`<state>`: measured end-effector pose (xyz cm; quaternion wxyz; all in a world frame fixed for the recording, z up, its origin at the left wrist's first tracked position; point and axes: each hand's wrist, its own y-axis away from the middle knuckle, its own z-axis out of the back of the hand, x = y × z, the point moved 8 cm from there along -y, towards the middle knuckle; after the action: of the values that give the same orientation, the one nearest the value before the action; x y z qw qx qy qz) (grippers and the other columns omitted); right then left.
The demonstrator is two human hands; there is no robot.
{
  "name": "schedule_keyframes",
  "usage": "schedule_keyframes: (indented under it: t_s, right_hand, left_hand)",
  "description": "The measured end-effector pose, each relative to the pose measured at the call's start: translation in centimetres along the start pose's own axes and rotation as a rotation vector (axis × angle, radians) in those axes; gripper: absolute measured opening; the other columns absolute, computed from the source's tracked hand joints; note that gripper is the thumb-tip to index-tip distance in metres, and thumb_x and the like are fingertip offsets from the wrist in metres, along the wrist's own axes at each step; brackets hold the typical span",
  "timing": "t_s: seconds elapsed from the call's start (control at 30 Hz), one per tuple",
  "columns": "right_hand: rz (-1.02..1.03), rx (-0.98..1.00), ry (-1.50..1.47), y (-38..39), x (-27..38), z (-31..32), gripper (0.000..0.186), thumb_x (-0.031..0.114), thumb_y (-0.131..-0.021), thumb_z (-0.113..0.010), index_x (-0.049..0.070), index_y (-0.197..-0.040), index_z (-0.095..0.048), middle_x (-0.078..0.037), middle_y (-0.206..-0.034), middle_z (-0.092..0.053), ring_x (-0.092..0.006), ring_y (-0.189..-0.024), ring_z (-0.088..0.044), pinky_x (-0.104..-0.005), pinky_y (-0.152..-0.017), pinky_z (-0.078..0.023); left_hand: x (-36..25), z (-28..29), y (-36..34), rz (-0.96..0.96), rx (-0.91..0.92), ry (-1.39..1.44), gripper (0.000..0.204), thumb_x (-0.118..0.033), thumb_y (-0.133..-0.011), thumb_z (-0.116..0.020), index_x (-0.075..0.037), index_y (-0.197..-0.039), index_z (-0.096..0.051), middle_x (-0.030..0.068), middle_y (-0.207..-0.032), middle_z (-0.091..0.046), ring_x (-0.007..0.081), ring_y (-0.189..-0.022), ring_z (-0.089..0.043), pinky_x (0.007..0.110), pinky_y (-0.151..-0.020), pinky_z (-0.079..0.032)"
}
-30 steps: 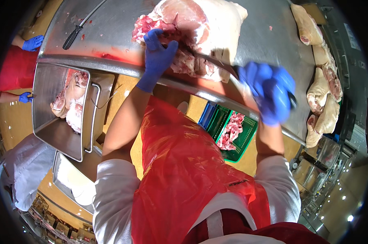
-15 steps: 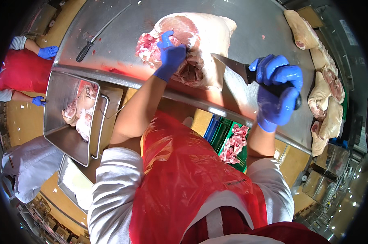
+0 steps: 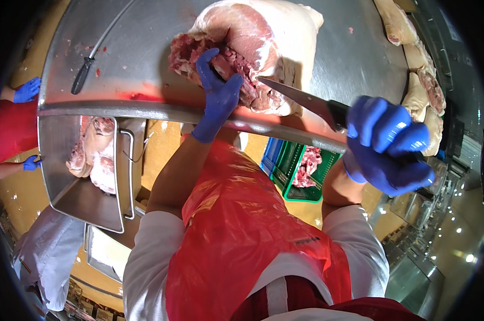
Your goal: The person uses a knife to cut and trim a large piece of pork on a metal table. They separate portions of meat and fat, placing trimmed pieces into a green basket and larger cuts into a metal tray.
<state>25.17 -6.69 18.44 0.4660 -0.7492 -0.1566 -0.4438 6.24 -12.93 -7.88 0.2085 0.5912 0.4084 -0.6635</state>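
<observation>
A large pork leg lies on the metal table, its skin pale and its cut side towards me. My left hand, in a blue glove, grips the ragged red meat on that cut side, thumb and forefinger on either side of a fleshy piece. The other fingers of this hand are partly hidden. My right hand, also blue-gloved, is wrapped round the dark handle of a knife. The blade points left, and its tip is at the cut face, just right of my left hand; whether it is in the flesh I cannot tell.
A sharpening steel lies at the table's left. Several pork pieces line the right edge. Below the near edge are a steel bin with meat and a green crate with trimmings. A co-worker in a red apron stands left.
The knife tip has moved left, from beside the skin to the cut face. My right hand is nearer to me. The left hand's thumb and forefinger are spread wider, and the whole view has shifted.
</observation>
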Motion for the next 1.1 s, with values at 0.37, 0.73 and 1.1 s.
schedule_keyframes:
  t_s: [0.37, 0.73, 1.1]
  right_hand:
    - [-0.103, -0.056, -0.258, -2.7, -4.6, 3.6, 0.053, 0.055, -0.104, -0.042, 0.008, -0.079, -0.045, -0.004, -0.066, -0.035, -0.0180, -0.058, -0.032, -0.0347, -0.054, -0.030]
    - [-0.384, -0.315, -0.411, -6.3, -12.0, 13.9, 0.044, 0.042, -0.096, -0.055, 0.014, -0.066, -0.037, 0.000, -0.062, -0.027, -0.0165, -0.060, -0.028, -0.0337, -0.057, -0.026]
    - [0.164, 0.303, 0.677, -2.6, -7.6, -1.1, 0.030, 0.015, -0.095, -0.060, 0.009, -0.069, -0.047, -0.008, -0.068, -0.048, -0.0232, -0.056, -0.047, -0.0359, -0.055, -0.038]
  left_hand:
    - [0.2, 0.7, -0.3, 0.032, -0.045, 0.067, 0.076, 0.000, -0.068, -0.069, -0.001, -0.140, -0.043, 0.0121, -0.132, -0.044, 0.0242, -0.123, -0.044, 0.038, -0.110, -0.037]
    - [1.5, 0.0, -1.8, 0.134, 0.066, 0.046, 0.082, 0.002, -0.069, -0.068, -0.004, -0.146, -0.039, 0.0126, -0.136, -0.043, 0.0240, -0.121, -0.047, 0.033, -0.095, -0.051]
    - [2.6, -0.1, -0.7, 0.088, 0.038, 0.070, 0.080, 0.005, -0.068, -0.063, -0.004, -0.144, -0.041, 0.0144, -0.138, -0.046, 0.0266, -0.128, -0.048, 0.036, -0.103, -0.047]
